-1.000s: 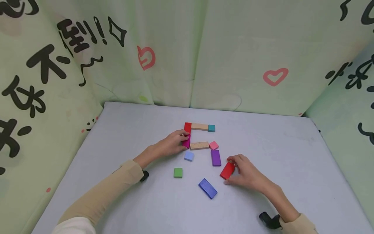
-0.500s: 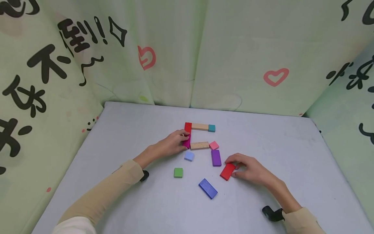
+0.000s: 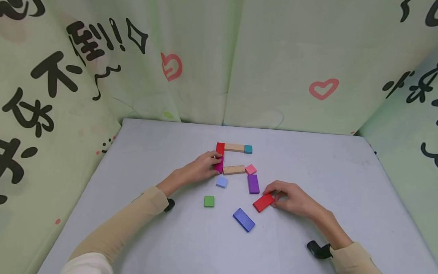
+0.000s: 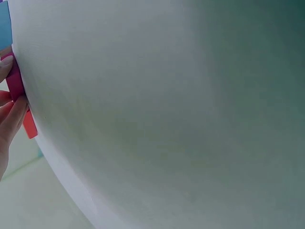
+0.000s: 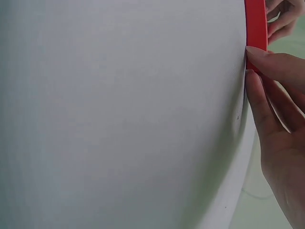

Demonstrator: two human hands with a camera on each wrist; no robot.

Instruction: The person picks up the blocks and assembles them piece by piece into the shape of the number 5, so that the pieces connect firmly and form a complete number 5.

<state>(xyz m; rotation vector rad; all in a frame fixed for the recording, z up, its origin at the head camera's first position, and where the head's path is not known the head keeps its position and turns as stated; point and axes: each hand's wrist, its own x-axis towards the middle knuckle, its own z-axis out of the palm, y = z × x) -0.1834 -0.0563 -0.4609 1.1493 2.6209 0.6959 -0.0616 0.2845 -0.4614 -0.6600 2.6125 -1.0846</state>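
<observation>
My left hand (image 3: 202,167) grips a magenta block (image 3: 219,166) at the left of the block outline; its thumb and a finger lie at the block's two ends in the left wrist view, where the magenta block (image 4: 15,82) is partly covered. Touching its far end is a red block (image 3: 220,147). My right hand (image 3: 291,196) pinches another red block (image 3: 263,203) by its right end, low at the table. In the right wrist view, thumb and fingers meet at one end of this red block (image 5: 257,24). A purple block (image 3: 253,184) lies just beyond it.
Two wooden blocks (image 3: 234,170) run rightward from the left column, one ending at a teal cube (image 3: 248,149), the other at a pink cube (image 3: 251,169). Loose nearby lie a light blue cube (image 3: 221,182), a green block (image 3: 209,201) and a blue block (image 3: 244,220). Curtains surround the table (image 3: 164,243).
My right hand has shifted its grip to the red block's right end and turned the block to lie more crosswise, slightly leftward. The left hand stays still on the magenta block.
</observation>
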